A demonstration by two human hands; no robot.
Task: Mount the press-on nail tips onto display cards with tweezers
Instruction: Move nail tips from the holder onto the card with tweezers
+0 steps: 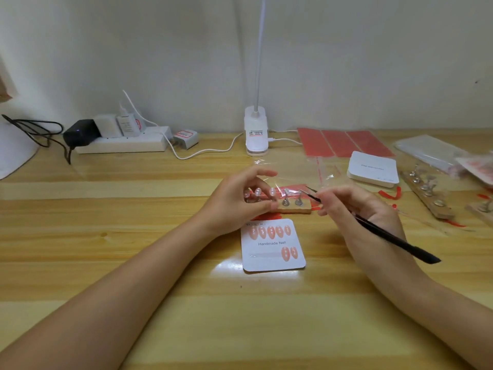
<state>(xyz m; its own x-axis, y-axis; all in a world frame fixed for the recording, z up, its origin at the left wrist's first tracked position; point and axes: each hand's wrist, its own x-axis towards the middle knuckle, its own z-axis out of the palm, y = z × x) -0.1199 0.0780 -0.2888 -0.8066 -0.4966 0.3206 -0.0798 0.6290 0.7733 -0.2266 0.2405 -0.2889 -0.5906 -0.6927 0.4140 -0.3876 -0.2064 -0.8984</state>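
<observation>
left hand steadying nail stand at 12 o'clock of display card; right hand pinching tweezers, poised to pluck.

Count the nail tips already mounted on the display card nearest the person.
7. Five sit in the top row of the display card, at and. Two sit at the right end of the lower row, at and. None looks hidden.

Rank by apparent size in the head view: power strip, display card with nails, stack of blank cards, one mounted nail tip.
1. power strip
2. display card and stack of blank cards: look alike; the stack lies farther away, so unsure
3. mounted nail tip
</observation>
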